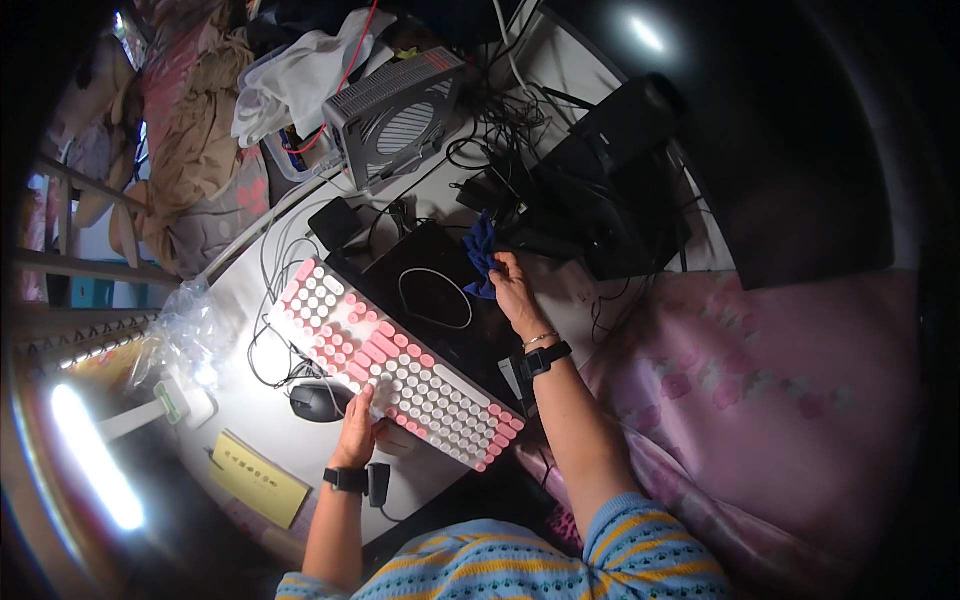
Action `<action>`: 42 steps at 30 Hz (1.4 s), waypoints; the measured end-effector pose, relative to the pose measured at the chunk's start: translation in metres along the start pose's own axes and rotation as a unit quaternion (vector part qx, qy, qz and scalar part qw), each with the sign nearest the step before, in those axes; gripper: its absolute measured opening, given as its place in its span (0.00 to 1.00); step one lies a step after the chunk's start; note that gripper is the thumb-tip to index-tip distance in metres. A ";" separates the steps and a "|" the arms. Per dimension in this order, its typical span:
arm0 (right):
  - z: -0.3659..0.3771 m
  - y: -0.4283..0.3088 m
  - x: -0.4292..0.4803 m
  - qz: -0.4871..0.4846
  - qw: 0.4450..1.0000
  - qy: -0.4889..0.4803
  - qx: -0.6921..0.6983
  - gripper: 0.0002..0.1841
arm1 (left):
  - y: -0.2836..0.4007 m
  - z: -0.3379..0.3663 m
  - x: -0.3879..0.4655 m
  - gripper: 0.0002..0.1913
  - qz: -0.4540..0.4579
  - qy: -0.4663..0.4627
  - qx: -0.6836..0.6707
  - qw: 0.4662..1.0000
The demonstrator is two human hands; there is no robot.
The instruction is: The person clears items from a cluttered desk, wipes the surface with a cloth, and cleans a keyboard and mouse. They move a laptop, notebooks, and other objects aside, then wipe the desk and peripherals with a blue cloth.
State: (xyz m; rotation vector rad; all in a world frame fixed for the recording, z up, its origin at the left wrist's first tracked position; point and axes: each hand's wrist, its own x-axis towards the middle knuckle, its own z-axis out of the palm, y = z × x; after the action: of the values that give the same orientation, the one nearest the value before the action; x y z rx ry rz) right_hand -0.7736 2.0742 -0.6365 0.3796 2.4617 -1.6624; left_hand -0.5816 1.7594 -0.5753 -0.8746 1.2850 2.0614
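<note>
A pink-and-white computer keyboard (420,375) with round keycaps lies slantwise before me. My left hand (358,435) grips its near long edge, thumb on top by the keys; the fingers beneath are partly hidden. Something whitish and crumpled (384,394) shows beside that thumb, too unclear to name. Beyond the keyboard's far edge, my right hand (516,292) pinches a bunched dark blue cloth (481,251). Below the cloth is a flat black object (431,274) with a pale ring on its top. A black computer mouse (319,403) rests on the white tabletop (244,375) left of the keyboard.
A grey slatted case (397,112) stands at the back, near tangled black cables (502,127). Black equipment (607,195) fills the back right. A lit lamp (97,457), a yellow notepad (259,480) and a clear plastic bag (184,330) are at left. Pink floral fabric (742,375) spreads at right.
</note>
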 end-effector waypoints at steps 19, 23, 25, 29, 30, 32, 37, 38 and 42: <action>0.034 0.035 -0.040 0.149 0.944 -0.098 0.276 0.17 | -0.005 -0.015 -0.004 0.30 0.014 0.069 0.055 0.996; 0.041 0.047 -0.045 0.137 0.956 -0.126 0.225 0.16 | -0.002 -0.008 -0.011 0.29 0.036 0.110 0.036 0.993; 0.041 0.045 -0.042 0.118 0.975 -0.142 0.127 0.15 | -0.003 -0.008 -0.012 0.28 0.031 0.129 0.016 0.991; 0.020 0.021 -0.025 0.009 0.995 -0.095 0.005 0.12 | -0.005 -0.013 -0.013 0.26 0.034 0.117 -0.004 0.993; 0.013 0.011 -0.021 0.028 0.997 -0.057 -0.040 0.11 | -0.005 -0.016 -0.014 0.26 0.028 0.124 0.004 0.992; -0.020 -0.004 -0.006 0.052 0.998 0.019 -0.009 0.09 | -0.005 -0.018 -0.016 0.26 0.011 0.135 0.016 0.991; -0.050 -0.010 0.024 -0.055 0.989 0.126 -0.061 0.09 | 0.000 -0.015 -0.017 0.24 -0.001 0.181 0.114 0.977; -0.045 -0.006 0.026 -0.089 0.988 0.063 -0.106 0.09 | 0.002 -0.014 -0.017 0.23 -0.011 0.202 0.146 0.968; 0.001 0.011 0.020 -0.236 0.950 -0.104 -0.176 0.15 | 0.009 -0.016 -0.017 0.23 -0.013 0.212 0.232 0.949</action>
State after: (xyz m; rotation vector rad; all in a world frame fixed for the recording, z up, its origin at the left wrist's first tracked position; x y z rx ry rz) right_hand -0.7897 2.0793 -0.6520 -0.4383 2.7425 -1.2573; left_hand -0.5738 1.7391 -0.5625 -1.1288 1.8721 1.4866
